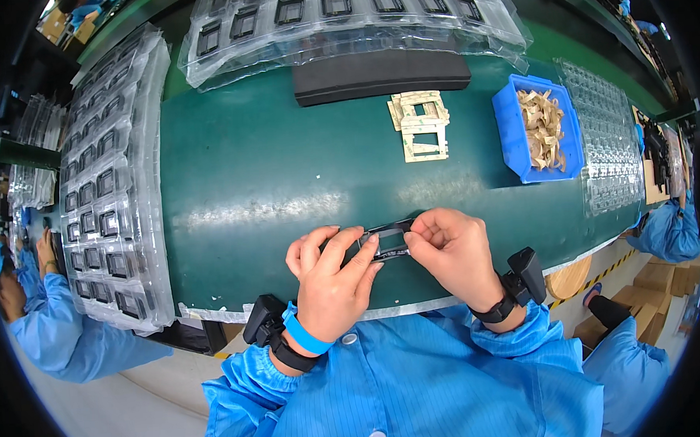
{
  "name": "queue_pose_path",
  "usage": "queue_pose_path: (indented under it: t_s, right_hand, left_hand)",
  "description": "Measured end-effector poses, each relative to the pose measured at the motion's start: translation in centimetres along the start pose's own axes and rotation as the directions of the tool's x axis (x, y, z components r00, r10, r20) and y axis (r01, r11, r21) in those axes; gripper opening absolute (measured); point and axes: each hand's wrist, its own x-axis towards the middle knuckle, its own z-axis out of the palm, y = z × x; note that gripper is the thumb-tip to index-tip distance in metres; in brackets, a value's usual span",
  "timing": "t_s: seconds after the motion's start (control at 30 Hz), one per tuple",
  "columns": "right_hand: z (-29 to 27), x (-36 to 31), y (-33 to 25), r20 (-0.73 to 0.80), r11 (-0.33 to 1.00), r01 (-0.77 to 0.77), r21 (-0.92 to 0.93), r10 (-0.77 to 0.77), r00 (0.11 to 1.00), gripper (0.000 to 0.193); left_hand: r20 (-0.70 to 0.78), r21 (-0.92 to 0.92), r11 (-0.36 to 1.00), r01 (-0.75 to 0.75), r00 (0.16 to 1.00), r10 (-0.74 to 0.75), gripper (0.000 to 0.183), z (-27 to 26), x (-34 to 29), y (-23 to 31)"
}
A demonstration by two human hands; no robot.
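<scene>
Between my two hands, just above the near edge of the green table, is a small black rectangular frame (391,254) with an opening in its middle. My left hand (331,275) grips its left end, thumb and fingers closed on the rim. At the right end my right hand (453,249) pinches with thumb and forefinger; its fingertips cover that corner, so any small piece between them is hidden. Farther off lie several cream-coloured adhesive sheets (410,155) with rectangular cut-outs, stacked unevenly.
A blue bin (509,133) of peeled tan paper strips stands at right, beside clear empty trays (609,148). Clear trays of black frames (91,183) line the left; more trays (280,46) lie behind a black foam block (383,76). Co-workers in blue sit at left (66,332) and right (671,232).
</scene>
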Motion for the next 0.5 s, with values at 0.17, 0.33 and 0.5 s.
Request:
queue_pose_path:
  t_s: [0.17, 0.33, 0.5]
  right_hand:
    - [0.00, -0.01, -0.03, -0.003, 1.000, 0.007, 0.000, -0.007, 1.000, 0.010]
    - [-0.08, -0.30, -0.34, -0.033, 0.988, 0.099, -0.115, -0.104, 0.994, 0.009]
    - [-0.58, -0.48, -0.01, -0.080, 0.985, 0.138, -0.107, -0.147, 0.986, 0.010]
  left_hand:
    - [0.022, 0.052, 0.999, 0.000, 1.000, -0.001, 0.035, -0.16, 0.28, 0.52]
    - [0.010, -0.009, 1.000, 0.023, 1.000, -0.023, 0.046, -0.11, 0.01, 0.03]
    - [-0.055, -0.083, 0.993, 0.079, 0.995, -0.084, 0.065, 0.52, -0.21, 0.46]
